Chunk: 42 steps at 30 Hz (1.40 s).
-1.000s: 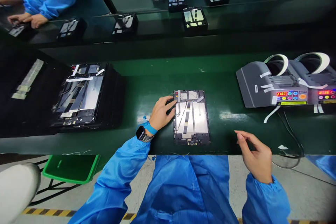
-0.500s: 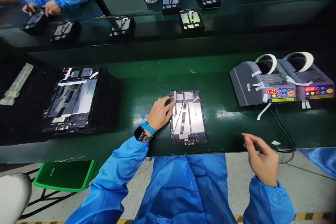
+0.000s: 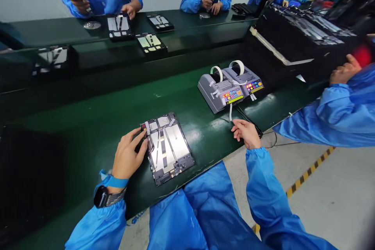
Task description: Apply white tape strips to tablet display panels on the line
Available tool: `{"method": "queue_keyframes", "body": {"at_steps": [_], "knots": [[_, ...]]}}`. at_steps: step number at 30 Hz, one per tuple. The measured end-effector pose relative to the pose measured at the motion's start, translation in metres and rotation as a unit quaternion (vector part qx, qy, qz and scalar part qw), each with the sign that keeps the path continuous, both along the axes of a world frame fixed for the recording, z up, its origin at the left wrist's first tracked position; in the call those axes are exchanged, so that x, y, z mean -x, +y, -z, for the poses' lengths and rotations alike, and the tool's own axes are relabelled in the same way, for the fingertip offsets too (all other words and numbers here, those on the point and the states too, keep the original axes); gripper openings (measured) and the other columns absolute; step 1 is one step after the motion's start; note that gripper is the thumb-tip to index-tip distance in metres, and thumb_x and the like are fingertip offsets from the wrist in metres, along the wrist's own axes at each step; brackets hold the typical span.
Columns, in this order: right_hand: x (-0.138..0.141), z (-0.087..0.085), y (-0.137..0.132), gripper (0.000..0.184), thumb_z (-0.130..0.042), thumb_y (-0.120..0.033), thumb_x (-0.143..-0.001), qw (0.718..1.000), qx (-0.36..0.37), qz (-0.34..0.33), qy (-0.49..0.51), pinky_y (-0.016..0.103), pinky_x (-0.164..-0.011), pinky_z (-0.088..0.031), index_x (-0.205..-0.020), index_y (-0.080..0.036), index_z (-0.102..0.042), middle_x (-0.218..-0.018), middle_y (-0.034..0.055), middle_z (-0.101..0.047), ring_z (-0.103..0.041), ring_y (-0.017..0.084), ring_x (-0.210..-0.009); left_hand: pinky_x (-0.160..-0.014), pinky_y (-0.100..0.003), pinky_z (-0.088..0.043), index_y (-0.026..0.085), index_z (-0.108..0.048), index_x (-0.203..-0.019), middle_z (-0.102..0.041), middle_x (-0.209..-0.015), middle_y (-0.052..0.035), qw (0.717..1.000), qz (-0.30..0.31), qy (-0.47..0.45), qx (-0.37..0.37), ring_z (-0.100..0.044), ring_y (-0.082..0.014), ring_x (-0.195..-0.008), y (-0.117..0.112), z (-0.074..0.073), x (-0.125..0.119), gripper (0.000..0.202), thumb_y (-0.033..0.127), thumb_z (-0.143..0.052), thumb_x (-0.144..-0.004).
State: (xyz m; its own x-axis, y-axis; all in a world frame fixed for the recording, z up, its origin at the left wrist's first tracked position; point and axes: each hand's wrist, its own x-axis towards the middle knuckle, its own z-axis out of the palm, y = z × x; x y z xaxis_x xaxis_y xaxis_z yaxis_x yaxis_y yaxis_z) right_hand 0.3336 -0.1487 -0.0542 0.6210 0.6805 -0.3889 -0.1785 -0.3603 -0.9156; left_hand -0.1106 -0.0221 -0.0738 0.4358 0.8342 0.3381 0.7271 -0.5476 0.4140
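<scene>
A tablet with its back off (image 3: 175, 144) lies on the green bench, showing silvery battery plates, dark flex cables and a black lower board. Against its left edge rests my left hand (image 3: 129, 152), fingers spread, the fingertips at the upper left corner near a small red and yellow part. My right hand (image 3: 247, 133) is at the front of the grey tape dispensers (image 3: 216, 95). Its thumb and fingers are closed together at the free end of a white tape strip (image 3: 231, 112), which hangs from the left dispenser.
Several opened tablets (image 3: 152, 43) sit on the raised shelf beyond the bench. Black cables (image 3: 249, 119) run from the dispensers over the bench edge. At the right stands a black stack of parts (image 3: 293, 31), with a co-worker's hand (image 3: 345, 72) close by. More people in blue work opposite.
The view has swung right. My right hand has moved from the bench's front edge to the hanging tape strip. My left hand stays at the tablet's left edge.
</scene>
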Motion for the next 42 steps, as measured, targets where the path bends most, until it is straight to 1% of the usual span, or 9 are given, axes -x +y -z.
{"method": "queue_keyframes", "body": {"at_steps": [11, 19, 23, 25, 27, 30, 32, 35, 42], "knots": [[-0.003, 0.013, 0.012, 0.047, -0.097, -0.049, -0.06, 0.996, -0.03, 0.011, 0.078, 0.018, -0.029, -0.033, -0.077, -0.018, -0.066, -0.055, -0.0012, -0.062, -0.053, 0.01, -0.038, -0.11, -0.051, -0.052, 0.021, -0.072, -0.116, -0.069, -0.131, -0.0136, 0.978, -0.149, -0.141, 0.024, -0.065, -0.0292, -0.126, -0.07, -0.015, 0.019, 0.025, 0.037, -0.057, -0.103], [0.01, 0.006, -0.005, 0.037, -0.095, -0.038, -0.056, 0.99, -0.093, 0.1, 0.039, 0.023, -0.035, -0.033, -0.069, -0.02, -0.065, -0.049, -0.0032, -0.053, -0.048, 0.01, -0.04, -0.111, -0.051, -0.052, 0.023, -0.074, -0.113, -0.07, -0.131, -0.0121, 0.969, -0.152, -0.186, 0.059, -0.065, -0.028, -0.126, -0.079, -0.023, 0.004, 0.022, 0.036, -0.059, -0.103], [0.022, -0.021, -0.035, 0.031, -0.093, -0.04, -0.069, 0.99, -0.096, 0.091, -0.042, 0.032, -0.043, -0.04, -0.073, -0.021, -0.068, -0.053, -0.0005, -0.055, -0.051, 0.015, -0.046, -0.103, -0.044, -0.055, 0.022, -0.076, -0.107, -0.075, -0.118, -0.0102, 0.958, -0.118, -0.237, 0.107, -0.069, -0.0253, -0.115, -0.077, -0.032, -0.01, 0.022, 0.037, -0.059, -0.102], [0.033, -0.048, -0.046, 0.03, -0.088, -0.045, -0.078, 0.988, -0.088, 0.039, -0.121, 0.033, -0.049, -0.043, -0.078, -0.022, -0.068, -0.057, 0.0007, -0.058, -0.053, 0.016, -0.051, -0.094, -0.039, -0.057, 0.022, -0.076, -0.105, -0.076, -0.111, -0.0092, 0.945, -0.091, -0.268, 0.161, -0.07, -0.0235, -0.104, -0.078, -0.038, -0.022, 0.023, 0.039, -0.061, -0.101], [0.051, -0.08, -0.048, 0.032, -0.08, -0.051, -0.087, 0.974, -0.063, -0.101, -0.194, 0.031, -0.054, -0.045, -0.08, -0.022, -0.07, -0.06, 0.0011, -0.06, -0.054, 0.016, -0.055, -0.088, -0.036, -0.056, 0.021, -0.078, -0.104, -0.078, -0.106, -0.0087, 0.919, -0.055, -0.298, 0.252, -0.071, -0.0222, -0.097, -0.08, -0.044, -0.037, 0.026, 0.043, -0.065, -0.099], [0.088, -0.123, -0.028, 0.04, -0.073, -0.06, -0.09, 0.908, -0.051, -0.363, -0.204, 0.028, -0.051, -0.041, -0.076, -0.022, -0.069, -0.058, -0.0005, -0.055, -0.048, 0.014, -0.054, -0.084, -0.034, -0.055, 0.02, -0.077, -0.108, -0.08, -0.102, -0.0095, 0.844, 0.001, -0.36, 0.398, -0.073, -0.0224, -0.094, -0.081, -0.049, -0.053, 0.034, 0.05, -0.069, -0.096], [0.116, -0.14, -0.005, 0.043, -0.069, -0.061, -0.092, 0.856, -0.057, -0.479, -0.186, 0.026, -0.05, -0.039, -0.074, -0.022, -0.066, -0.06, -0.0011, -0.054, -0.046, 0.013, -0.055, -0.079, -0.033, -0.055, 0.018, -0.077, -0.11, -0.08, -0.102, -0.0112, 0.793, 0.025, -0.401, 0.459, -0.073, -0.0216, -0.089, -0.079, -0.048, -0.055, 0.039, 0.053, -0.073, -0.093], [0.15, -0.148, 0.029, 0.041, -0.065, -0.057, -0.096, 0.814, -0.071, -0.555, -0.157, 0.024, -0.053, -0.04, -0.075, -0.021, -0.064, -0.064, -0.0016, -0.056, -0.048, 0.012, -0.058, -0.071, -0.03, -0.054, 0.016, -0.077, -0.106, -0.08, -0.097, -0.0112, 0.741, 0.027, -0.452, 0.495, -0.07, -0.0179, -0.077, -0.074, -0.043, -0.044, 0.041, 0.052, -0.081, -0.086], [0.181, -0.13, 0.068, 0.041, -0.068, -0.056, -0.094, 0.794, -0.069, -0.594, -0.11, 0.023, -0.054, -0.038, -0.074, -0.02, -0.06, -0.059, -0.004, -0.052, -0.047, 0.011, -0.055, -0.058, -0.025, -0.05, 0.012, -0.078, -0.082, -0.074, -0.078, -0.0099, 0.666, -0.008, -0.537, 0.518, -0.066, -0.0143, -0.066, -0.065, -0.033, -0.009, 0.049, 0.06, -0.083, -0.082]]}}
